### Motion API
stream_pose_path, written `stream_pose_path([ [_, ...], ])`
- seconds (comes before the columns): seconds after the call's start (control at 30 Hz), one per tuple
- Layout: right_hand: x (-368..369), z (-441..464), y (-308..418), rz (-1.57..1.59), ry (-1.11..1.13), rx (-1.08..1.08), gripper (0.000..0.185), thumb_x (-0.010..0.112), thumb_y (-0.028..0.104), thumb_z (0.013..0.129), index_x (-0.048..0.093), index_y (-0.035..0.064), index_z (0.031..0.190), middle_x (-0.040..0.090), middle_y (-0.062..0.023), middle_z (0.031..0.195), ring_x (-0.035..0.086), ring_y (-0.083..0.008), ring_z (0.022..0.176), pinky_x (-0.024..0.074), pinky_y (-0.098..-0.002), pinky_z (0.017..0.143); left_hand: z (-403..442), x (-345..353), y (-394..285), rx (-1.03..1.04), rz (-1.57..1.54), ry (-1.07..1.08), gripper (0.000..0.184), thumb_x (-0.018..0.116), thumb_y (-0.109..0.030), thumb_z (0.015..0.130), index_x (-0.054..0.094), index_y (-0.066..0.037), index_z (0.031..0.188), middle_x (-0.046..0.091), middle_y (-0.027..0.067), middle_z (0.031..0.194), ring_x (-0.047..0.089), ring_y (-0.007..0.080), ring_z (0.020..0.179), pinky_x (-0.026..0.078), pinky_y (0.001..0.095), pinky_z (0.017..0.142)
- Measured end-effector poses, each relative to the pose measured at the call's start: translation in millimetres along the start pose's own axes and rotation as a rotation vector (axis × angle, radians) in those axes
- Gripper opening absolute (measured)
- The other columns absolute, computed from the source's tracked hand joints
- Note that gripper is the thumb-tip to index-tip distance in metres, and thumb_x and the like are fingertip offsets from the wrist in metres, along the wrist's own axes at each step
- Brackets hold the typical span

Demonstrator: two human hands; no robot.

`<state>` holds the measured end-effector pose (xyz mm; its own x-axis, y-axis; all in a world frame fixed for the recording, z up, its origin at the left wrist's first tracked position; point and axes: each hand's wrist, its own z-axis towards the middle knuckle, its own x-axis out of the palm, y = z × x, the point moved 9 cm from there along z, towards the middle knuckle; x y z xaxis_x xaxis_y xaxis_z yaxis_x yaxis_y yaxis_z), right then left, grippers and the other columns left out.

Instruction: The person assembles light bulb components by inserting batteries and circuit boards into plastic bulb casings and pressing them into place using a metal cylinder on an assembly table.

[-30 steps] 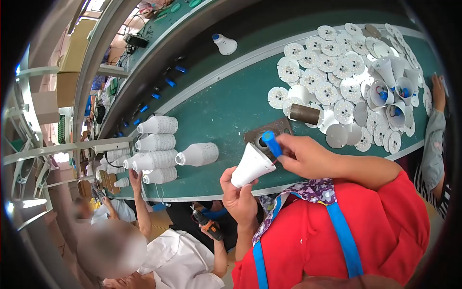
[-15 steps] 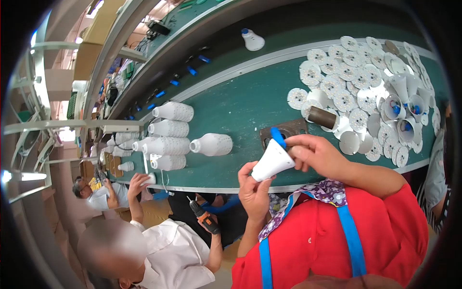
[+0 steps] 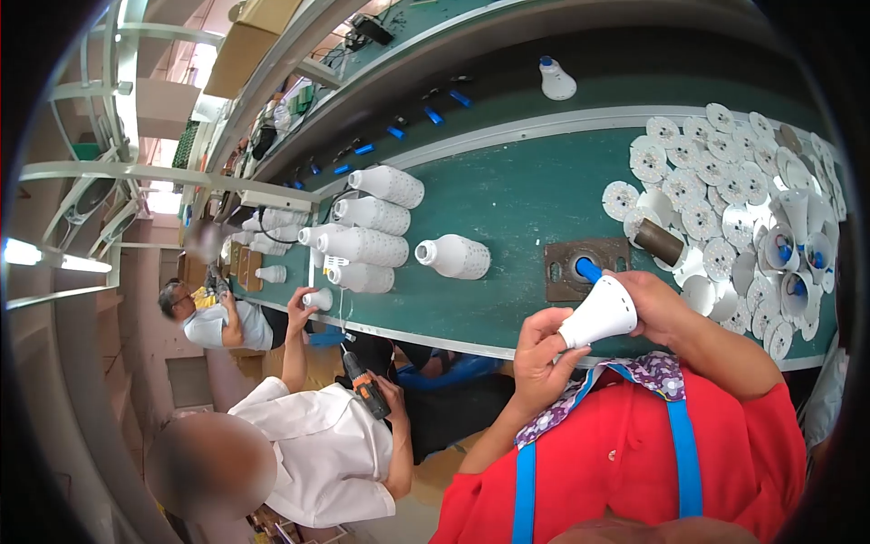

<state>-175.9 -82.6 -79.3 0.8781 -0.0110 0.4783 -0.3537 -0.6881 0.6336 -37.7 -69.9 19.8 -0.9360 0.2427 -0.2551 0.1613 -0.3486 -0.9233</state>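
Note:
A white cone-shaped lamp housing (image 3: pixel 600 313) is between my two hands, tilted, with its wide end up and to the right. My left hand (image 3: pixel 544 358) pinches its narrow end. At the wide end, my right hand (image 3: pixel 660 308) has its fingers against the side, partly hidden behind the housing. A blue piece (image 3: pixel 588 269) shows at the upper edge of the wide end; whether my right fingers touch it is hidden. Just beyond lies a dark metal block (image 3: pixel 564 283) with a round middle on the green bench (image 3: pixel 517 204).
Many round white LED boards (image 3: pixel 698 218) are heaped at right, with a brown cylinder (image 3: pixel 660 242) and several cones holding blue parts (image 3: pixel 781 249). White bottle-shaped housings (image 3: pixel 372 245) stand left. A co-worker (image 3: pixel 317 444) beside me holds a power drill (image 3: pixel 364 385).
My view has swung, so the bench contents sit farther right and lower or higher in places. The housing has turned, its wide end now facing more upward right, and the blue piece shows less.

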Motion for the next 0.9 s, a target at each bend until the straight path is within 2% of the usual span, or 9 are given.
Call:
stream_pose_path([
  [0.07,-4.8,-1.2,4.4,-0.107,-0.093,-0.075,0.032,0.049,0.034,0.091,0.057,0.0038,0.089,0.051,0.0019,0.062,0.038,-0.0041,0.044,0.0233,-0.0205,0.036,1.8,0.6,-4.2,0.039,0.023,0.019,0.018,0.068,0.003,0.073,0.063,0.002,0.09,0.046,0.0137,0.114,0.052,0.0219,0.102,0.044,0.0308,0.085],
  [0.1,-6.6,-0.6,4.9,-0.139,-0.1,-0.101,0.028,0.05,0.028,0.092,0.057,0.0015,0.092,0.056,-0.0006,0.068,0.048,-0.0064,0.052,0.0348,-0.021,0.043,2.4,0.9,-6.5,0.074,0.068,0.024,0.017,0.067,0.004,0.073,0.062,0.002,0.089,0.045,0.0142,0.117,0.054,0.0202,0.099,0.044,0.0286,0.082],
  [0.2,-1.2,6.0,0.2,0.103,-0.007,-0.147,0.025,0.051,0.025,0.091,0.057,0.0015,0.098,0.06,-0.0036,0.077,0.056,-0.0097,0.064,0.0441,-0.0221,0.055,-1.7,5.8,2.5,0.034,-0.039,0.035,0.016,0.066,0.005,0.074,0.062,0.002,0.089,0.045,0.0143,0.117,0.054,0.0199,0.098,0.044,0.0284,0.083],
  [0.23,-1.4,0.2,3.0,0.155,-0.033,-0.159,0.027,0.051,0.021,0.09,0.056,0.0003,0.107,0.061,-0.0059,0.086,0.059,-0.0123,0.076,0.0474,-0.0243,0.067,-1.1,5.7,1.1,0.056,-0.02,0.041,0.015,0.065,0.006,0.074,0.062,0.002,0.089,0.045,0.014,0.117,0.054,0.0195,0.098,0.045,0.0277,0.082],
  [0.37,1.4,-22.3,36.5,-0.245,-0.127,-0.347,0.029,0.052,0.015,0.088,0.057,0.0017,0.113,0.058,-0.0039,0.085,0.054,-0.0108,0.073,0.0432,-0.0241,0.063,-2.7,-10.1,17.7,-0.145,-0.027,-0.085,0.012,0.06,0.006,0.078,0.06,0.003,0.09,0.043,0.0127,0.12,0.053,0.0192,0.101,0.047,0.0275,0.078],
  [0.47,6.7,-42.2,54.6,-0.599,-0.132,-0.684,0.028,0.054,0.013,0.085,0.059,0.003,0.111,0.055,-0.0048,0.082,0.049,-0.012,0.07,0.0393,-0.0255,0.06,-9.4,-11.8,42.8,-0.275,-0.392,-0.211,0.01,0.058,0.004,0.081,0.06,0.005,0.091,0.041,0.0105,0.122,0.053,0.0167,0.1,0.049,0.0271,0.081],
  [0.5,15.1,-51.5,59.9,-0.75,-0.08,-0.656,0.029,0.055,0.01,0.083,0.058,0.0029,0.111,0.051,-0.0067,0.079,0.047,-0.0144,0.068,0.0378,-0.0275,0.059,-10.3,-8.8,46.6,-0.286,-0.454,-0.198,0.009,0.056,0.004,0.083,0.06,0.006,0.091,0.039,0.0105,0.124,0.053,0.0179,0.101,0.05,0.0288,0.083],
  [0.7,34.3,-67.4,65.9,-0.899,0.057,-0.687,0.032,0.056,0.005,0.079,0.058,0.003,0.111,0.049,-0.0087,0.076,0.049,-0.0193,0.067,0.0389,-0.0292,0.06,-12.5,0.4,54.5,-0.445,-0.562,-0.119,0.011,0.054,0.004,0.083,0.06,0.005,0.093,0.04,0.0112,0.127,0.054,0.018,0.1,0.051,0.0285,0.08],
  [0.9,48.8,-79.6,86.0,-0.909,0.154,-0.844,0.032,0.061,0.004,0.075,0.057,0.0025,0.107,0.054,-0.0119,0.079,0.052,-0.0263,0.072,0.0419,-0.0335,0.062,-25.0,3.0,72.1,-0.622,-0.844,-0.218,0.02,0.052,0.008,0.08,0.06,0.004,0.097,0.043,0.0138,0.129,0.057,0.0212,0.097,0.054,0.0291,0.073],
])
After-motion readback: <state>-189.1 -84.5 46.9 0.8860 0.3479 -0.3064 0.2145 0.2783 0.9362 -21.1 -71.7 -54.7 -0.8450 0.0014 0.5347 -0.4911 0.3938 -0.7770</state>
